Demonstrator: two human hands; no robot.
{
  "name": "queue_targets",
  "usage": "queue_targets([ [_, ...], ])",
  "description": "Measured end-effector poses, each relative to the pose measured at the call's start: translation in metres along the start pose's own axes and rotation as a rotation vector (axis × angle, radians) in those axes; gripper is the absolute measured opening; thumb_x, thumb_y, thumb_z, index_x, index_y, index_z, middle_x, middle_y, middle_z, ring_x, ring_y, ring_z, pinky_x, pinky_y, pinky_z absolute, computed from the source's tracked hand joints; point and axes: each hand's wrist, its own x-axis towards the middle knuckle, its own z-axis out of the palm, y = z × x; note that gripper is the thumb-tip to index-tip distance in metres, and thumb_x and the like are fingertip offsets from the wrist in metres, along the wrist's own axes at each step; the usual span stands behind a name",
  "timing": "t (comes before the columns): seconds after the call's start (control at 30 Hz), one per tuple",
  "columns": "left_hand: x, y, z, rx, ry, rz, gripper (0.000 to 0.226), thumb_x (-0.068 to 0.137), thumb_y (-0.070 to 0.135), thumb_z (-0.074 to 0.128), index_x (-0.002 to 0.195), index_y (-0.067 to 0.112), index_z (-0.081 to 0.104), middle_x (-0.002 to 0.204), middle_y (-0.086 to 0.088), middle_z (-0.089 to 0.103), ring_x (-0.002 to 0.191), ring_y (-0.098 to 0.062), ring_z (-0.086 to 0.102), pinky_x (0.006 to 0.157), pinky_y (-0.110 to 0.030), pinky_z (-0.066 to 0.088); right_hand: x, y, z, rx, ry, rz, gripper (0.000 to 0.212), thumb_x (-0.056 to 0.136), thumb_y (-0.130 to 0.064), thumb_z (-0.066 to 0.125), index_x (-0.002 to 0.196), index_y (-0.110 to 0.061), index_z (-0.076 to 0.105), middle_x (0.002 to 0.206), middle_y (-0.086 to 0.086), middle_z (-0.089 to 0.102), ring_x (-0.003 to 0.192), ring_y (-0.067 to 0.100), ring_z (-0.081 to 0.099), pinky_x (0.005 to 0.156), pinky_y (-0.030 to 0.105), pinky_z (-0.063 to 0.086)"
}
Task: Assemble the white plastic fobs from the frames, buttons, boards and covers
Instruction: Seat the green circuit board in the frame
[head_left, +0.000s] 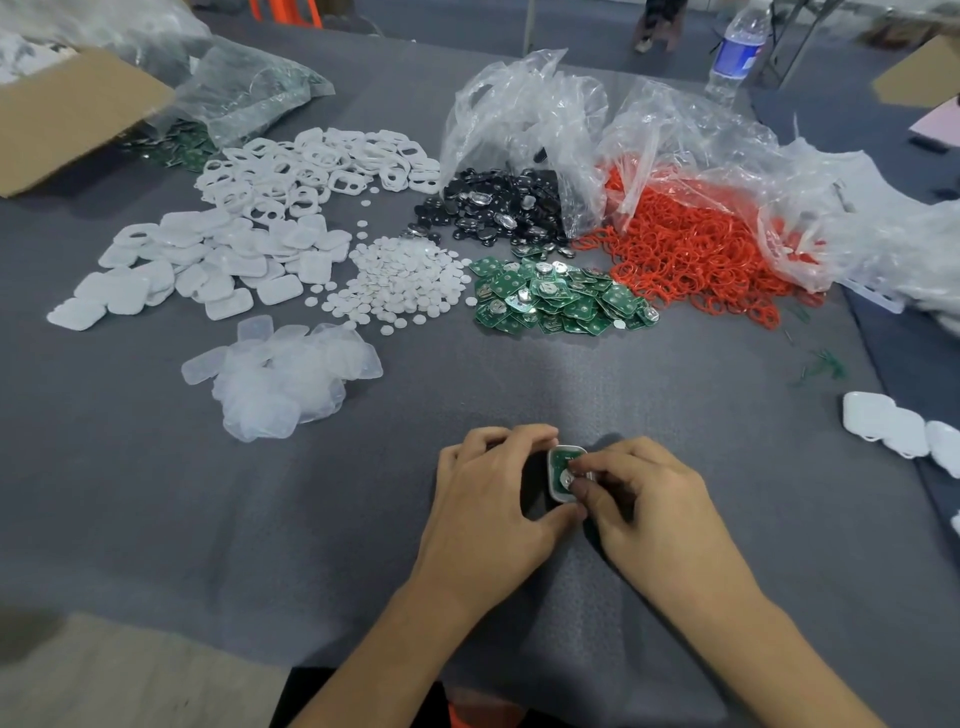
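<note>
A half-built fob, a white frame with a green board and a silver coin cell in it, sits low in the middle of the grey table. My left hand grips its left side, fingers curled over the top and thumb below. My right hand pinches the board at the coin cell with thumb and fingertip. Behind lie heaps of white frames, white covers, round white buttons, green boards and clear soft covers.
Black parts spill from a clear bag beside a heap of red rings. A cardboard box stands at far left, a water bottle at the back right. Finished white fobs lie at the right edge.
</note>
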Motion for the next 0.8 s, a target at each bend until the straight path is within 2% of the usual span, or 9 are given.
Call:
queue_targets([
  [0.13,0.0001,-0.0001,0.0004,0.006,0.010,0.011,0.060,0.076,0.062,0.071,0.129,0.046,0.050,0.121,0.032,0.058,0.123,0.008,0.040,0.103,-0.018,0.024,-0.0007,-0.0026,-0.0010,-0.048,0.004,-0.033,0.020,0.080,-0.007,0.081,0.097,-0.018,0.078,0.092,-0.009,0.064,0.076,0.001,0.058,0.074,0.005,0.042],
  [0.3,0.0005,-0.0001,0.0006,-0.001,0.011,0.010,0.060,0.075,0.059,0.070,0.129,0.045,0.051,0.122,0.032,0.059,0.123,0.008,0.042,0.103,-0.020,0.024,0.0009,-0.0059,-0.0053,-0.108,-0.031,-0.082,0.022,0.080,-0.004,0.079,0.096,-0.019,0.078,0.087,-0.006,0.064,0.072,0.011,0.063,0.068,0.024,0.053],
  [0.43,0.0007,-0.0006,-0.0001,0.001,0.002,0.017,0.059,0.076,0.060,0.072,0.130,0.045,0.052,0.124,0.031,0.059,0.124,0.008,0.041,0.104,-0.020,0.023,0.0038,-0.0065,-0.0082,-0.110,-0.063,-0.094,0.019,0.081,-0.006,0.079,0.092,-0.022,0.079,0.084,-0.008,0.062,0.070,0.009,0.060,0.066,0.021,0.049],
  [0.5,0.0010,-0.0009,-0.0001,-0.008,0.002,0.017,0.059,0.076,0.061,0.073,0.130,0.045,0.053,0.123,0.032,0.059,0.124,0.009,0.041,0.104,-0.017,0.021,0.0056,-0.0056,-0.0080,-0.087,-0.055,-0.080,0.020,0.081,-0.008,0.079,0.094,-0.022,0.079,0.085,-0.007,0.064,0.071,0.010,0.061,0.068,0.024,0.052],
  [0.63,0.0007,-0.0011,0.0004,-0.014,0.011,0.018,0.059,0.074,0.060,0.074,0.127,0.047,0.053,0.115,0.038,0.054,0.123,0.009,0.041,0.104,-0.011,0.017,0.0048,-0.0053,-0.0067,-0.085,-0.041,-0.066,0.021,0.081,-0.009,0.079,0.096,-0.024,0.079,0.084,-0.008,0.064,0.071,0.009,0.061,0.068,0.019,0.049],
  [0.8,0.0010,-0.0021,0.0024,-0.001,0.016,0.004,0.060,0.073,0.062,0.075,0.126,0.047,0.051,0.117,0.036,0.056,0.121,0.010,0.041,0.103,-0.013,0.019,0.0045,-0.0066,-0.0079,-0.106,-0.049,-0.090,0.017,0.081,-0.009,0.079,0.093,-0.021,0.079,0.084,-0.006,0.064,0.069,0.011,0.061,0.066,0.027,0.054],
])
